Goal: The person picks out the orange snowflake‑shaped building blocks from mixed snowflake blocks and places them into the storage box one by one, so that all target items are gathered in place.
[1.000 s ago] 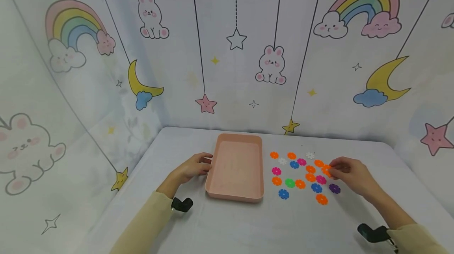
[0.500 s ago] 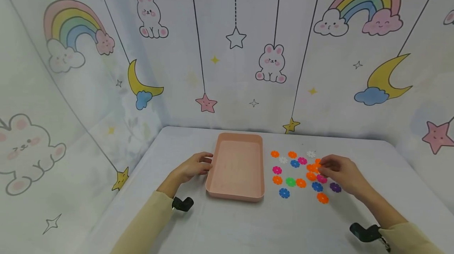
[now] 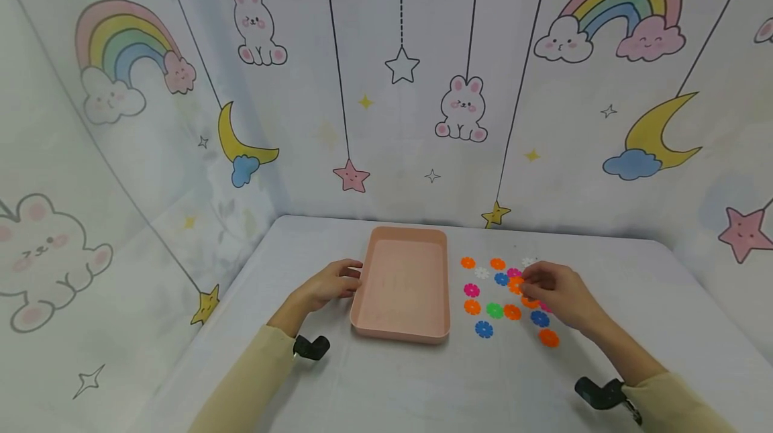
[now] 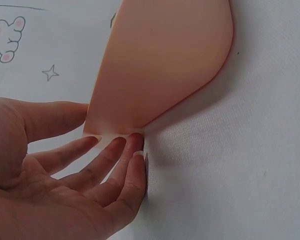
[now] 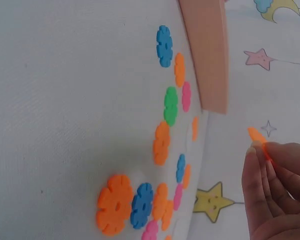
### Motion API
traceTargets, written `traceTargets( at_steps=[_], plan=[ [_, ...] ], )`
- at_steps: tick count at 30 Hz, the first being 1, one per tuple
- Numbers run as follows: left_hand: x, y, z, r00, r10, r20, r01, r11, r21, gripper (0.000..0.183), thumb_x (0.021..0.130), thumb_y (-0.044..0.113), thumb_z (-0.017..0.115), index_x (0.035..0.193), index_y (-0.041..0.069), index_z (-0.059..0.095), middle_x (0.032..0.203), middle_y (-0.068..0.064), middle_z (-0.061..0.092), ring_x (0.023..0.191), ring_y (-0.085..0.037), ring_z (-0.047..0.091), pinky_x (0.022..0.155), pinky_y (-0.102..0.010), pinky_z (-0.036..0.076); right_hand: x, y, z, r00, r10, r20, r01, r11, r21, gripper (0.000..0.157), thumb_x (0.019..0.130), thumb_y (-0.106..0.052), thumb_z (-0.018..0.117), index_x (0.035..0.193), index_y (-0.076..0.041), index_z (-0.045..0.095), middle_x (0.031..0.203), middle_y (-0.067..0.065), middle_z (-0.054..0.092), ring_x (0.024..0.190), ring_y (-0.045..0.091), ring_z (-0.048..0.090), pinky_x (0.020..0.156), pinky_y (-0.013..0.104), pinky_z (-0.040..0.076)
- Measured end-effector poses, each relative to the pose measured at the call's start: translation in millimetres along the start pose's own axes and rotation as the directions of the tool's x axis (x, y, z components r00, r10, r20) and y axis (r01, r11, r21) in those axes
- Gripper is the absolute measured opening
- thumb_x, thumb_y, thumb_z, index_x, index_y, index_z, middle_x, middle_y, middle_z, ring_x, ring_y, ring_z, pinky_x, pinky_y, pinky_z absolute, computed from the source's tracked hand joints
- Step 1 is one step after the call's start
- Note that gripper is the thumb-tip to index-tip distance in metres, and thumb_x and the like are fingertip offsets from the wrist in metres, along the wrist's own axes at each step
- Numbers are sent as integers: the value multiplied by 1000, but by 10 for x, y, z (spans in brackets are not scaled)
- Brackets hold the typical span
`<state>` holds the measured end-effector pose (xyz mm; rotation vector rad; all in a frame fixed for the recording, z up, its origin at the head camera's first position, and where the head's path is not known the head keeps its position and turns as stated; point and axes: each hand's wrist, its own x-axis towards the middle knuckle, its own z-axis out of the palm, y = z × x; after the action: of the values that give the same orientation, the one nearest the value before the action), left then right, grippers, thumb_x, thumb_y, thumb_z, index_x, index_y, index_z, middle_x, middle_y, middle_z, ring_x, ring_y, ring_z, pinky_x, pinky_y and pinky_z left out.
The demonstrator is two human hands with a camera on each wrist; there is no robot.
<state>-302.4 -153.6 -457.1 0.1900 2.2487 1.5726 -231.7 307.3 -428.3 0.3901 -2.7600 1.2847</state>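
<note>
Orange disc (image 3: pixel 515 284) sits pinched by the fingers of your right hand (image 3: pixel 558 293), above the other discs (image 3: pixel 494 311); the pink tray (image 3: pixel 401 282) lies leftward, long axis pointing away from you, your left hand (image 3: pixel 326 286) touching its left side, fingers relaxed.

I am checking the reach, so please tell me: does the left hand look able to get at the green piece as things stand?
Probably not directly: the left hand touches the left side of the pink tray, which lies between it and the green piece. Nothing covers the piece itself.
</note>
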Motion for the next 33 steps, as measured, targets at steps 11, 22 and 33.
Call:
traceTargets(
  at_steps=[11,22,33],
  plan=[
    [-28,27,13,1000,1,-10,-1,1000,6,50,99,4,62,147,-2,48,141,-23,55,113,-26,64,94,-40,56,85,-103,175,999,-30,34,28,998,54,20,97,-10,70,114,1,65,98,11,73,84,30,72,75,32,62],
    [-3,-4,13,1000,-9,-11,9,1000,-7,50,98,5,63,146,-1,48,140,-22,56,113,-25,64,94,-40,56,127,-174,370,998,-18,66,14,998,63,21,97,-12,72,113,-1,66,98,7,71,84,19,71,76,31,61],
    [10,2,-4,1000,-10,4,10,1000,-6,52,98,6,63,147,-1,47,139,-22,57,113,-25,64,95,-40,55,207,-330,594,992,-32,120,15,989,145,17,97,-12,71,110,-2,67,97,8,73,86,27,71,78,37,62]
  ],
)
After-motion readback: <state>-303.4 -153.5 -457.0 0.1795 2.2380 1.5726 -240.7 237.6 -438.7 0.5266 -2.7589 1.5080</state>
